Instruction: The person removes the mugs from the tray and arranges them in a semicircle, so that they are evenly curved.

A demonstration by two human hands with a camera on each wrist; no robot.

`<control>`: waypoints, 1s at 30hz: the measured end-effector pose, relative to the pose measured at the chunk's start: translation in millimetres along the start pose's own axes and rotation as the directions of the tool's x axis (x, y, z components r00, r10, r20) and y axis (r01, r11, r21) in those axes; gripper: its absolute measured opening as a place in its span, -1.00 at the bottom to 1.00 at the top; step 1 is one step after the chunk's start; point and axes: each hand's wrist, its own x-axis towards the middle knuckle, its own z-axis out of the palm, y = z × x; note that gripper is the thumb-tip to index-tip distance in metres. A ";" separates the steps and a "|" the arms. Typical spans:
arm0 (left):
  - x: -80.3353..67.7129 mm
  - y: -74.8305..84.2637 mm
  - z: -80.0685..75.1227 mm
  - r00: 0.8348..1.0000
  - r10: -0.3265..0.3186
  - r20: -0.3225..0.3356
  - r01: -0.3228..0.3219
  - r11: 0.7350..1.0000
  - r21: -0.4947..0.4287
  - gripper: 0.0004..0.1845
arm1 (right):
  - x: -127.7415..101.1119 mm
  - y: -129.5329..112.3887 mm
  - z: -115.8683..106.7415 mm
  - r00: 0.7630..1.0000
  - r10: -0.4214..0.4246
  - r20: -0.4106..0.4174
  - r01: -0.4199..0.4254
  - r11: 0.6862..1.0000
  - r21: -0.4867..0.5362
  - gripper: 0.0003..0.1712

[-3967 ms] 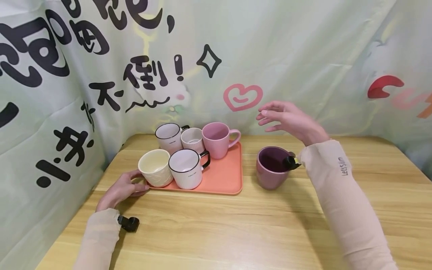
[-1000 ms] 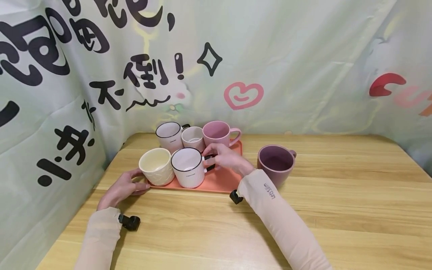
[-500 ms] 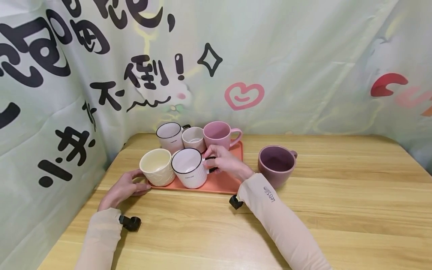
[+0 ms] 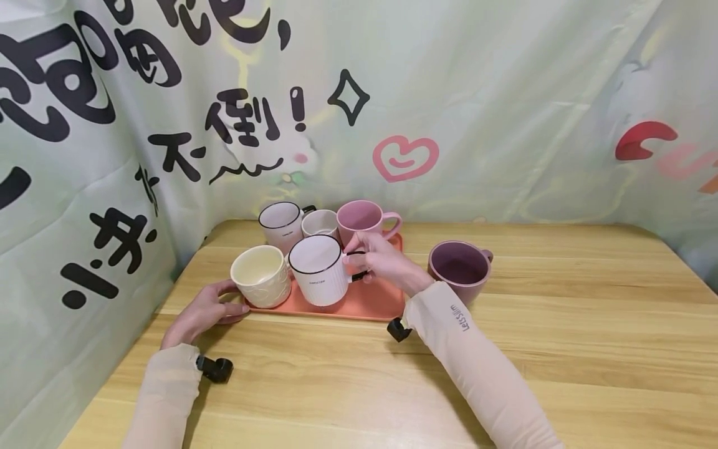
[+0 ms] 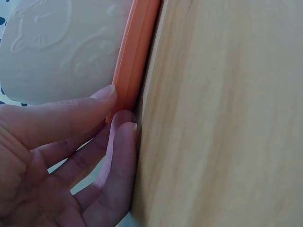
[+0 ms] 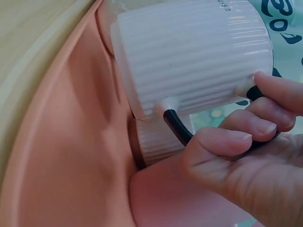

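In the head view my right hand (image 4: 387, 260) grips the black handle of a white ribbed mug (image 4: 321, 274) with a black rim. The mug hangs just above the orange tray (image 4: 370, 302), slightly tilted. In the right wrist view, curled fingers (image 6: 227, 142) wrap the handle. My left hand (image 4: 204, 312) pinches the tray's near left corner. The left wrist view shows the thumb on the tray's rim (image 5: 132, 52) and fingertips against its outer side. Beside that hand a cream embossed cup (image 4: 260, 280) stands on the tray.
Along the tray's back stand another black-rimmed white mug (image 4: 280, 227), a small ribbed white cup (image 4: 321, 223) and a pink mug (image 4: 360, 218). A purple mug (image 4: 460, 274) stands on the wooden table (image 4: 589, 324), right of the tray. A printed curtain (image 4: 493, 112) hangs behind.
My right hand has come from above the purple mug to the white mug's handle. In the last half second the mug has risen off the tray. The left hand has stayed put.
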 end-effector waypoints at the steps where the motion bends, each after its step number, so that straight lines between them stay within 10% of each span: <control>1: 0.0 -0.1 -0.3 1.000 0.001 0.001 -0.001 1.000 0.000 -0.26 | -0.4 -1.5 -0.9 1.000 -0.001 0.001 0.001 1.000 0.003 -0.88; 30: 0.3 -1.2 0.7 1.000 0.012 0.010 -0.012 1.000 -0.029 -0.26 | -28.2 -46.5 -38.3 0.998 -0.007 -0.062 0.006 1.000 -0.015 -0.88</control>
